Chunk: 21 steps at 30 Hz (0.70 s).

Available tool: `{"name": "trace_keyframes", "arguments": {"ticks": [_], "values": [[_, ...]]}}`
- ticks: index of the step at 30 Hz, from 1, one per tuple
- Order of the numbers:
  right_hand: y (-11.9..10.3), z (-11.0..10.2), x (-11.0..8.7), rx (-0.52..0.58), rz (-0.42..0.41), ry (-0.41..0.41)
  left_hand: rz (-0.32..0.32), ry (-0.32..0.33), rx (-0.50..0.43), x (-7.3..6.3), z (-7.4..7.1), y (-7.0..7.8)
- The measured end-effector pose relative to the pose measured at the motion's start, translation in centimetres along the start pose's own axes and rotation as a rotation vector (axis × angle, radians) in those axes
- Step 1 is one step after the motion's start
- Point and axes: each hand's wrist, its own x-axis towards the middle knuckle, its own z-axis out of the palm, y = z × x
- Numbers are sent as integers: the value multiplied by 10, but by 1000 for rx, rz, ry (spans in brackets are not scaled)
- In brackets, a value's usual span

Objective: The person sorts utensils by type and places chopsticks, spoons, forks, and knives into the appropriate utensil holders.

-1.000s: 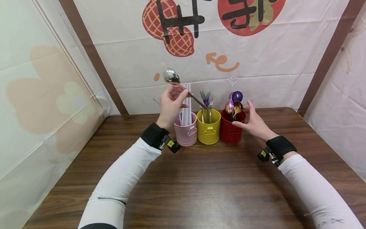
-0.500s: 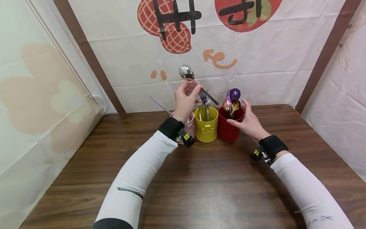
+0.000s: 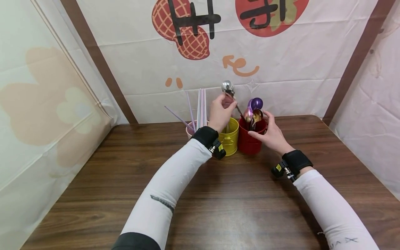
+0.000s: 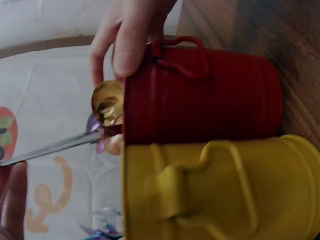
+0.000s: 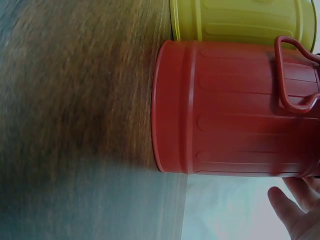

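My left hand pinches a silver spoon by its handle, bowl upward. The tip of the spoon handle slants to the mouth of the red metal bucket. That bucket holds several spoons, among them a purple spoon and a gold spoon. At the bucket's right side my right hand holds it near the rim, thumb in front and fingers behind. In the left wrist view the right thumb lies right at the rim.
Beside the red bucket stands a yellow bucket, its forks mostly hidden by my left hand. Farther left is a pink bucket with straws, partly covered by my wrist. A fabric wall rises behind the wooden table.
My left hand has carried the spoon rightward from above the pink bucket to the red one, lowering it and turning the handle steeper. The right hand has closed in slightly on the red bucket.
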Motion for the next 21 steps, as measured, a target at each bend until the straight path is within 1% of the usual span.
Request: {"name": "trace_keyframes", "arguments": {"ticks": [3, 6, 9, 12, 14, 16, 19, 21], "values": [[0, 1, 1, 6, -8, 3, -4, -43, 160, 0, 5, -5], [0, 2, 3, 11, -9, 0, -7, -101, 313, -1, 8, -9], [1, 2, 3, 13, -9, -4, -35, -171, 464, -3, 11, -15], [2, 3, 4, 11, -13, -4, -93, -236, 584, -5, 12, -19], [2, 3, 4, 11, -13, -8, -108, -253, 633, -5, 13, -19], [1, 3, 3, 13, -10, -13, -114, -250, 653, -4, 12, -17], [0, 1, 3, 13, -6, -15, -80, -232, 663, -1, 10, -15], [1, 0, 3, 12, -5, -12, -55, -246, 670, 1, 7, -13]]}}
